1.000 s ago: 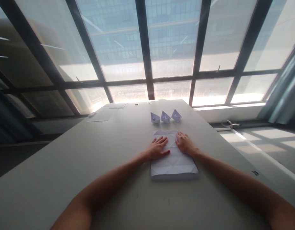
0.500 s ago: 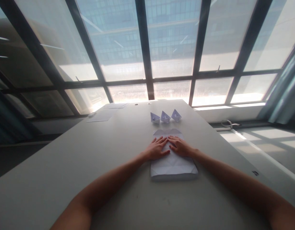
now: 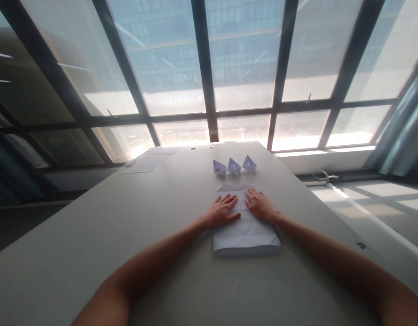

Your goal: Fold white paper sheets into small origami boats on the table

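A creased, folded sheet of white paper lies on the white table in front of me, its near edge slightly raised. My left hand rests flat on the left side of the paper, fingers spread and thumb stretched to the right. On the paper's upper right part lies my right hand, fingers outstretched and pointing away from me. Both palms face down, and they hide parts of the paper's side edges. Beyond the paper stand three folded paper boats, the left boat, the middle boat and the right boat.
Loose white sheets lie at the table's far left. Two round holes sit near the far edge of the table. Large framed windows rise behind it, with curtains at both sides. A coiled cable is beyond the right edge.
My right hand has slid to the right, away from my left hand, and its fingers now point more forward. The left hand and the paper have stayed in place.
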`<state>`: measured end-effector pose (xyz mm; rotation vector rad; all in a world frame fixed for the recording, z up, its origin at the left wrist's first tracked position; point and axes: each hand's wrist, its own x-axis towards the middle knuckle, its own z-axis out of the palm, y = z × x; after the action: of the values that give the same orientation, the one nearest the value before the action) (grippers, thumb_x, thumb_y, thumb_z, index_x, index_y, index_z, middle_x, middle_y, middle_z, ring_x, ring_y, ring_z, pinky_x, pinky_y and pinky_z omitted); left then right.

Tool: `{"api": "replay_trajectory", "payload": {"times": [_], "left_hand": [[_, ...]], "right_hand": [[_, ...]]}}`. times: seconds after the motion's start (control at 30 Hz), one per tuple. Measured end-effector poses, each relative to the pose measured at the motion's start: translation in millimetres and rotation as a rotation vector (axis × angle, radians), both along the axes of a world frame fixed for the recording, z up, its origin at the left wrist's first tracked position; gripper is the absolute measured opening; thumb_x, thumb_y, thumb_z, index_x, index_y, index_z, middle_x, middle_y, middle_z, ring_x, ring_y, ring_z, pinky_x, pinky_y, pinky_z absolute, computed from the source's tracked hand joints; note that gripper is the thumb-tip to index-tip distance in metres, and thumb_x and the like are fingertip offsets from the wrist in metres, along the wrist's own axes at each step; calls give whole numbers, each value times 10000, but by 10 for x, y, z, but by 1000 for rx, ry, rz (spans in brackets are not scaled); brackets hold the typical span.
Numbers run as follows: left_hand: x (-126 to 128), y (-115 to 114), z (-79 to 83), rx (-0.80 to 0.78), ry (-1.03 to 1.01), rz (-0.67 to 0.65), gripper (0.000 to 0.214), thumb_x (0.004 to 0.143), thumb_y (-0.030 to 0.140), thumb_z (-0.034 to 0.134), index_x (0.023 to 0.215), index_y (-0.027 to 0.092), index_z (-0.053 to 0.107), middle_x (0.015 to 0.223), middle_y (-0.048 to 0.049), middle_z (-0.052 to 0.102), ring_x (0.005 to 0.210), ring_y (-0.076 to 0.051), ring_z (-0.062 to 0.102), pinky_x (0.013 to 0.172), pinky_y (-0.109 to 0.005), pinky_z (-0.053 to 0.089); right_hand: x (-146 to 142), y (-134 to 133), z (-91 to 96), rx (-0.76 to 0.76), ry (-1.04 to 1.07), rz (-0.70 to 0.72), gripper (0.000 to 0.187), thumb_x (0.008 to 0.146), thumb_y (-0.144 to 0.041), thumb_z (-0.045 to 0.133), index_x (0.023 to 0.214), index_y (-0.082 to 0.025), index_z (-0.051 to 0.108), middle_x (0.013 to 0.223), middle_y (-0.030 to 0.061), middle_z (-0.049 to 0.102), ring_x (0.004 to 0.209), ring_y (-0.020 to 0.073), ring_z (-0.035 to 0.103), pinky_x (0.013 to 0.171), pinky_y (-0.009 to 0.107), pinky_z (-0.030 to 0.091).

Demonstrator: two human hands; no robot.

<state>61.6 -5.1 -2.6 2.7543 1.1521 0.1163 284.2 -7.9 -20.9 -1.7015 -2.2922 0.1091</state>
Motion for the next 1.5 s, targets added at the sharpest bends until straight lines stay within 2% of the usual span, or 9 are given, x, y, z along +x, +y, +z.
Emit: {"api": "replay_trajectory", "payload": {"times": [0.33, 0.57, 0.67, 0.8, 0.97, 1.17, 1.27, 1.33, 1.5], "left_hand": [[1, 1, 9, -3, 1, 0, 830, 932, 727, 323, 1580, 224, 201, 1630, -75, 218, 1511, -276, 154, 1210, -463, 113], [-74, 165, 40, 38, -105, 36, 610, 1009, 607, 241, 1413, 244, 519, 1495, -71, 486, 1388, -227, 426, 1157, -361, 308], [-144, 240, -27, 56, -61, 131, 631, 988, 609, 317, 1482, 233, 430, 1571, -83, 371, 1459, -273, 304, 1193, -455, 226], [-199, 273, -91, 44, 9, 166, 720, 968, 659, 303, 1547, 231, 307, 1631, -97, 216, 1507, -315, 145, 1194, -539, 127], [-189, 257, -74, 44, 14, 173, 735, 961, 683, 287, 1556, 251, 284, 1638, -104, 189, 1509, -333, 121, 1185, -544, 125], [-173, 242, -71, 75, -4, 180, 678, 967, 661, 321, 1534, 289, 344, 1626, -90, 240, 1495, -372, 154, 1179, -571, 161], [-157, 226, -69, 113, -52, 133, 589, 992, 568, 363, 1507, 285, 394, 1583, -76, 347, 1483, -319, 238, 1202, -546, 148], [-144, 216, -56, 106, -79, 35, 592, 988, 552, 397, 1507, 266, 398, 1566, -74, 380, 1468, -276, 290, 1218, -484, 159], [-138, 210, -17, 25, -46, -109, 853, 874, 723, 499, 1555, 245, 309, 1615, -80, 260, 1491, -291, 225, 1222, -437, 155]], "right_hand": [[51, 38, -39, 25, -12, -103, 507, 977, -325, 396, 1415, -88, 488, 1521, 204, 414, 1428, 305, 340, 1170, 471, 217], [42, 41, -37, 36, -2, -58, 502, 971, -321, 411, 1399, -78, 513, 1507, 205, 435, 1421, 298, 359, 1173, 451, 232], [18, 21, -25, 35, 15, 48, 533, 965, -337, 437, 1421, -66, 492, 1514, 205, 426, 1427, 282, 357, 1183, 432, 229], [-8, -28, 19, 30, 40, 196, 551, 964, -364, 461, 1447, -100, 475, 1526, 185, 413, 1435, 266, 351, 1191, 428, 228], [7, -62, 78, 18, 54, 308, 535, 969, -376, 467, 1460, -164, 474, 1539, 148, 407, 1436, 261, 352, 1183, 433, 253], [18, -35, 57, 2, 33, 293, 528, 1022, -428, 358, 1475, -176, 456, 1551, 143, 387, 1452, 262, 321, 1182, 462, 242], [10, -22, 36, 8, 27, 227, 515, 1023, -373, 352, 1479, -154, 447, 1550, 152, 385, 1456, 258, 314, 1185, 460, 236], [5, -17, 28, 10, 29, 196, 508, 1014, -337, 364, 1478, -150, 448, 1548, 149, 390, 1452, 252, 322, 1187, 448, 234], [0, -12, 20, 12, 37, 168, 502, 992, -284, 376, 1468, -149, 464, 1541, 136, 403, 1440, 230, 348, 1191, 419, 233]]}}
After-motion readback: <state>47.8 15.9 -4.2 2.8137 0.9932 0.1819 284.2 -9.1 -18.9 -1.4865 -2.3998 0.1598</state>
